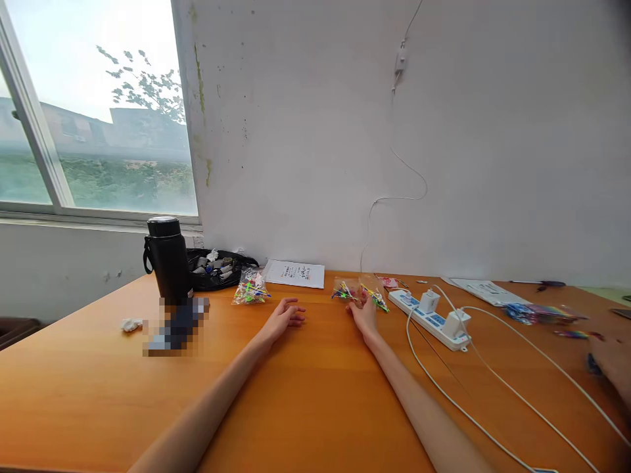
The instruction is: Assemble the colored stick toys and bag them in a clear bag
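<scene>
My right hand (pixel 365 316) rests on the table with its fingers closed on a small clear plastic bag (pixel 375 293) of colourful pieces. Touching or just beside those fingers, on their left, lies a similar clear bag (pixel 344 290); the hand partly hides where the two meet. My left hand (pixel 283 319) is held over the tabletop, fingers apart and holding nothing. Beyond it to the left is another clear bag (pixel 251 289) with green, yellow and red pieces inside.
A black flask (pixel 168 263) stands at left before a black bag of rubbish (pixel 217 270). Printed paper (pixel 294 274) lies by the wall. A power strip (pixel 434 320) with trailing white cables occupies the right. Another person's hand (pixel 614 361) is at the far right, near colourful packets (pixel 542 313).
</scene>
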The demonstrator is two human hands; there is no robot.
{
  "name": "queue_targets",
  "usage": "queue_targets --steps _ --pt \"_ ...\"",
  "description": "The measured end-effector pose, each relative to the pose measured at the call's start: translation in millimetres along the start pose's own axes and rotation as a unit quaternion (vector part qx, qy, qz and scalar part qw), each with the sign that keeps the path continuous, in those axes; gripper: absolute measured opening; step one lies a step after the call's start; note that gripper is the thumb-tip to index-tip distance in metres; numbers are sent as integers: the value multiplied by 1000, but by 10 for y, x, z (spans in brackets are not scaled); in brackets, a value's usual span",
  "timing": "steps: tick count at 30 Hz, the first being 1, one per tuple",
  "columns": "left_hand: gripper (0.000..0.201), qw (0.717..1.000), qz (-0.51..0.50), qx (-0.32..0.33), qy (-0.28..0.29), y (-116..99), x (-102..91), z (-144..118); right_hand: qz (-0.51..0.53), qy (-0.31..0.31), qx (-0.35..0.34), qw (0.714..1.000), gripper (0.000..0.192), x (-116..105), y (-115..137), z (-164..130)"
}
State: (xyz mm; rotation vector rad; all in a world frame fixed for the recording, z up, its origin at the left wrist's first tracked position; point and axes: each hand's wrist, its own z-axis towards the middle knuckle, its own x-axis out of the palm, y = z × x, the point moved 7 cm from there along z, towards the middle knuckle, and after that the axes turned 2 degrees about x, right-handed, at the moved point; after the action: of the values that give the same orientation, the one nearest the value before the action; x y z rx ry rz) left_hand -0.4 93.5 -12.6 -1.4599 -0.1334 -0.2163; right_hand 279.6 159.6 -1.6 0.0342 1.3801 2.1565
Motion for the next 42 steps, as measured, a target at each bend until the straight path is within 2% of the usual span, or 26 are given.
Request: queue_targets --steps 2,4,6,9,11,13,18,22,25,27,28,30,33,35,37,39,42 --pt "43 1000 2 1 4 -9 3 -8 6 -41 11 999 54 -75 63 -26" --pt "41 1000 9 7 10 -14 6 -12 29 -17 -22 999 37 -54 219 -78" --pt "38 999 25 17 25 -13 18 -10 30 79 -59 995 22 85 382 -172" --pt "31 996 56 32 55 1 54 -1 -31 264 -118 957 21 369 555 -419" --pt "27 994 73 40 72 8 79 2 -78 317 -163 931 22 460 630 -554" --pt "23 991 88 51 82 5 97 -1 -101 320 -176 926 22 474 660 -599" --pt "22 979 157 84 95 -43 129 -60 -99 320 -154 930 23 460 642 -581" --pt "21 948 267 135 109 -116 206 -161 -99 317 -164 929 22 465 634 -574" --pt "24 927 313 159 128 -161 286 -229 -103 315 -164 929 22 464 637 -578" --pt "27 910 349 189 117 -242 295 -257 -107 317 -165 928 22 460 650 -588" --pt "29 897 375 214 97 -313 274 -267 -109 317 -165 928 23 457 658 -592" --pt "34 859 434 272 21 -507 164 -288 -112 318 -165 927 22 451 669 -599" --pt "43 796 495 325 -128 -793 -160 -322 -114 320 -163 926 22 451 670 -603" --pt "48 768 521 320 -190 -867 -407 -310 -113 322 -162 926 21 457 661 -604" --pt "49 762 545 282 -208 -821 -629 -249 -112 322 -163 926 21 462 650 -602" --pt "45 773 552 240 -200 -716 -788 -176 -114 320 -165 926 21 463 640 -597" --pt "36 788 540 228 -190 -638 -862 -135 -116 320 -167 925 21 462 632 -594"
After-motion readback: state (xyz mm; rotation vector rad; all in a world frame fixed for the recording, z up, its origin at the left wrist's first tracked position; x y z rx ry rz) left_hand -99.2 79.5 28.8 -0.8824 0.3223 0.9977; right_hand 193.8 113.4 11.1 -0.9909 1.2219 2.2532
